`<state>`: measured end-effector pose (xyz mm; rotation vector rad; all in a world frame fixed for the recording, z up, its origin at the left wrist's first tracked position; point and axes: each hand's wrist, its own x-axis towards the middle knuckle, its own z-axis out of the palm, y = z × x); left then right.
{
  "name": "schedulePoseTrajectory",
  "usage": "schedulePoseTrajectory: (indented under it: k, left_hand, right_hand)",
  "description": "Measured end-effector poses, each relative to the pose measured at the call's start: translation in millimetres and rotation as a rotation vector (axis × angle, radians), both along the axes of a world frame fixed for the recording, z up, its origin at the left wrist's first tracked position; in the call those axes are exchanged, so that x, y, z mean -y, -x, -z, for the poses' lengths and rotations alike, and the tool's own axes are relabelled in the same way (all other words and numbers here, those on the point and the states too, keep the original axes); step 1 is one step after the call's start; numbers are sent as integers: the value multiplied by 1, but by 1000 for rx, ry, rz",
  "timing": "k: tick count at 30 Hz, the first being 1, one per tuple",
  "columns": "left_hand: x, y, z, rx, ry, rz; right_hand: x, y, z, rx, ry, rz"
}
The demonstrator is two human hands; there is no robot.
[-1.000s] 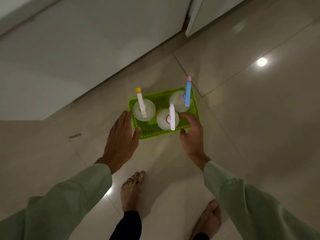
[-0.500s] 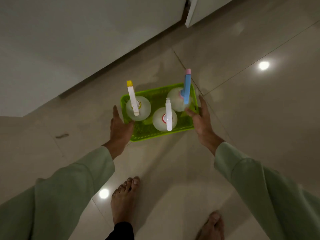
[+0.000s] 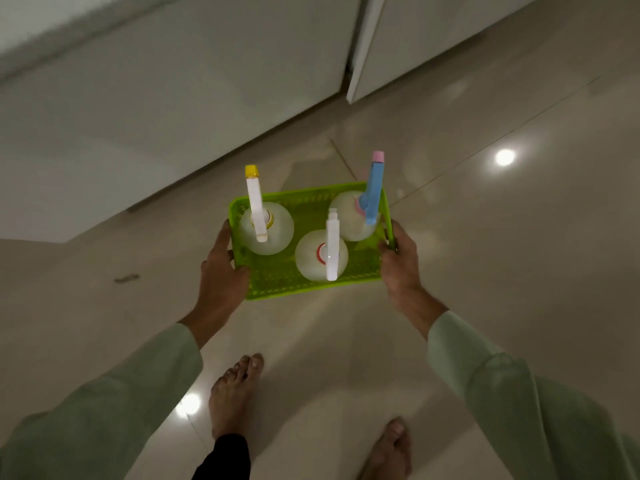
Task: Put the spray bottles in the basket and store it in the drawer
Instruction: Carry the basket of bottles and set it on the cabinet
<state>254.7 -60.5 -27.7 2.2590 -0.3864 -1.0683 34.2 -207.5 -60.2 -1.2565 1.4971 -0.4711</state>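
A bright green basket (image 3: 294, 285) is held above the tiled floor. Three pale spray bottles stand upright inside it: one with a white head and yellow tip (image 3: 266, 233) at the left, one with a white head and red collar (image 3: 320, 259) at the front middle, one with a blue head and pink tip (image 3: 349, 216) at the right. My left hand (image 3: 220, 275) grips the basket's left rim. My right hand (image 3: 398, 261) grips its right rim.
White cabinet fronts (image 3: 173, 109) run along the back, with a second panel (image 3: 415, 32) at the right standing slightly proud at a gap. Glossy floor tiles (image 3: 485, 254) reflect ceiling lights. My bare feet (image 3: 232, 393) stand below the basket.
Both hands have moved from beside the basket to grip its left and right rims. The basket has come up off the floor toward me.
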Motion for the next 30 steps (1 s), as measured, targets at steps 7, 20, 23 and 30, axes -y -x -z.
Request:
schedulePoseTrajectory:
  k: [7,20,23,30]
  left_hand:
    - [-2,14,-149,-61,85,-29]
    - [-43,5,-373,-146,202,-164]
    - [-41,-22,-391,-124,229,-193]
    - [-16,-115,-390,-76,213,-278]
  right_hand:
    - [11,12,-162,95,-22,-6]
    - [-1,-5,-392,201,47,-174]
    - [10,-37,-408,204,58,-206]
    - [48,-155,-390,208,80,-261]
